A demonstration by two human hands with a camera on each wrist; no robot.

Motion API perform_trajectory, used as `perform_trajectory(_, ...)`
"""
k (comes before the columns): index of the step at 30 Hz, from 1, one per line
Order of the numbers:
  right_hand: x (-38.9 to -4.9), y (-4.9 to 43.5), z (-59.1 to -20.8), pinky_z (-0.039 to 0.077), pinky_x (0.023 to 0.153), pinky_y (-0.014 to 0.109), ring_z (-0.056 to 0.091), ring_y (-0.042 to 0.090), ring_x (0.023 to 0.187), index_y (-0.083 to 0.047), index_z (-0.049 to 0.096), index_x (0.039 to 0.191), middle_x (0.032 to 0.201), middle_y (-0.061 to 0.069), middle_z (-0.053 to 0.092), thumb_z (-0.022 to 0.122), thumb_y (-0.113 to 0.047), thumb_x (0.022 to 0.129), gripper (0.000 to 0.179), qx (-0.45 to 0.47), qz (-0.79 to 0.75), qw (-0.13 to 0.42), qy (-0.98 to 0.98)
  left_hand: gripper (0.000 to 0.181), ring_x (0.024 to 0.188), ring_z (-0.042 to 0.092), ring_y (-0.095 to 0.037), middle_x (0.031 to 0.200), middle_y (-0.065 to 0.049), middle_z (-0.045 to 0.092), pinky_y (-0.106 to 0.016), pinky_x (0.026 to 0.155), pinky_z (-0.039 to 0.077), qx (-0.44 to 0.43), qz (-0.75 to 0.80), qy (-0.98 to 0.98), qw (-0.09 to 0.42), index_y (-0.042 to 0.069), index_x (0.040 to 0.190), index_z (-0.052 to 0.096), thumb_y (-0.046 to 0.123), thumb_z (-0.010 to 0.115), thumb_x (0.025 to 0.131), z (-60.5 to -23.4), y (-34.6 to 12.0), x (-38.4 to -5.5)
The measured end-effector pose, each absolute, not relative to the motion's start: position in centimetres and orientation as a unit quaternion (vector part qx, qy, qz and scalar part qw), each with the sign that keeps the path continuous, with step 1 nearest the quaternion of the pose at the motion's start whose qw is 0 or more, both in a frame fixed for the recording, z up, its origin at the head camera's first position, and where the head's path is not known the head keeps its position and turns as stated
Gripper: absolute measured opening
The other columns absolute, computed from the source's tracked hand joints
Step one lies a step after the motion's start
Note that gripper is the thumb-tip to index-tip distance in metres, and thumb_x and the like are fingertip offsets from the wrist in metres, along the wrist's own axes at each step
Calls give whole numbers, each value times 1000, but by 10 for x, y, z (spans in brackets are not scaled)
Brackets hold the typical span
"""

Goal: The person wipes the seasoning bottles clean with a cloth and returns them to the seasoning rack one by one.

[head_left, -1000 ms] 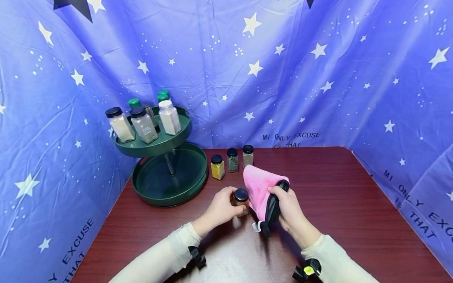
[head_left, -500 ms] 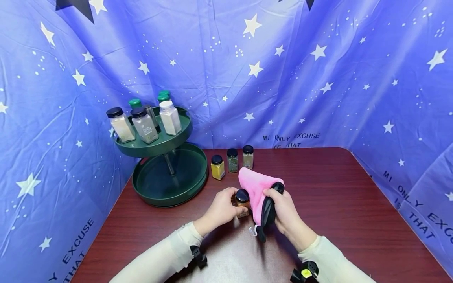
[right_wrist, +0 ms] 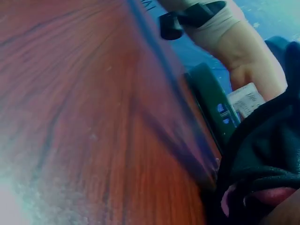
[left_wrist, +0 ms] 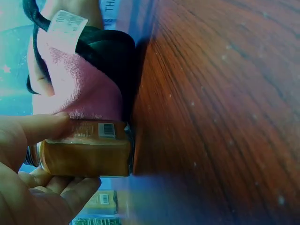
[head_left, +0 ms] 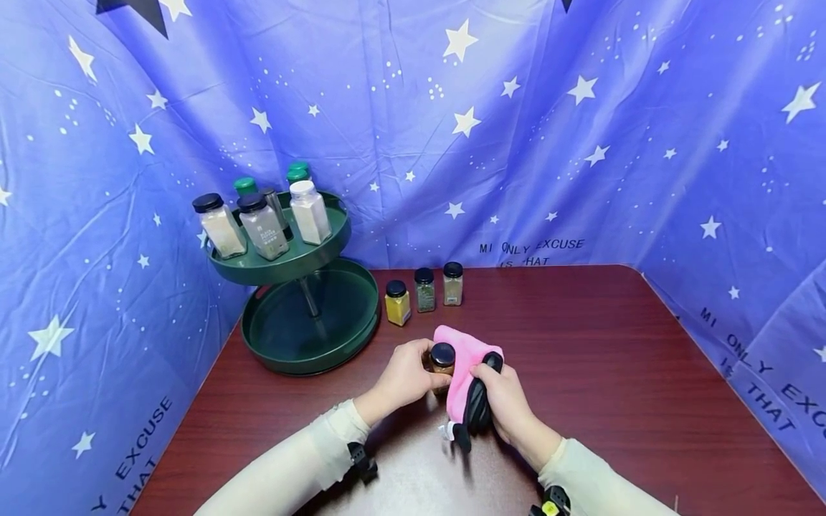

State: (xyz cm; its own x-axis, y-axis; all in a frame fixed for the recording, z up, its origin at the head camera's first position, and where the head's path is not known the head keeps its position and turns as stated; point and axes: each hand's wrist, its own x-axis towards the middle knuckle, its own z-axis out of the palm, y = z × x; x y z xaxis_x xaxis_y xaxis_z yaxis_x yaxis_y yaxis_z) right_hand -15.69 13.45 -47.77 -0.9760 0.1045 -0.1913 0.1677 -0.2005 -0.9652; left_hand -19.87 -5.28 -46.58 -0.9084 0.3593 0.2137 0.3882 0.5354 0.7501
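Note:
My left hand point(head_left: 403, 376) grips a small square spice jar point(left_wrist: 89, 157) with a black lid and orange-brown contents; thumb and fingers lie on opposite sides of it. The jar stands upright, its base at the tabletop. In my right hand point(head_left: 506, 403) is a folded cloth point(head_left: 461, 358), pink and fluffy on one face and black on the other, with a white tag point(left_wrist: 67, 29). The pink side touches the jar's right side. In the right wrist view, the black face of the cloth point(right_wrist: 267, 136) hides most of the right hand.
A two-tier dark green turntable rack point(head_left: 310, 369) stands at the left. Several bottles, among them a white-capped one point(head_left: 310, 215), fill its upper tier. Behind the hands stand a yellow jar point(head_left: 397, 304), a green-herb jar point(head_left: 424, 291) and a pale jar point(head_left: 453, 285) on the brown table point(head_left: 581, 344).
My right hand has moved left and slightly down, bringing the cloth against the jar and bunching it. The pale jar behind is now fully visible. My left hand has hardly moved.

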Motion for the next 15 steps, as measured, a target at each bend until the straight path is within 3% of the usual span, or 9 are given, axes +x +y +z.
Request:
perform_trajectory(11,-160,142,-436,57,60,27,65,11,63,-3,57,91,71,-1,64,55,-3,90,2,110,-840,4,532,35,75,60,-5,84,6,69,-22,68,50,-220,-421,-880,6,14,96,70,23,93,72,-466,-55,-202)
perform_trajectory(15,-159,142,-437,57,59,28,65,11,63,-3,57,91,71,-1,64,54,-3,92,3,104,-842,6,530,35,75,60,-5,85,5,70,-22,68,50,-219,-415,-883,9,14,95,69,23,94,72,-467,-55,-202)
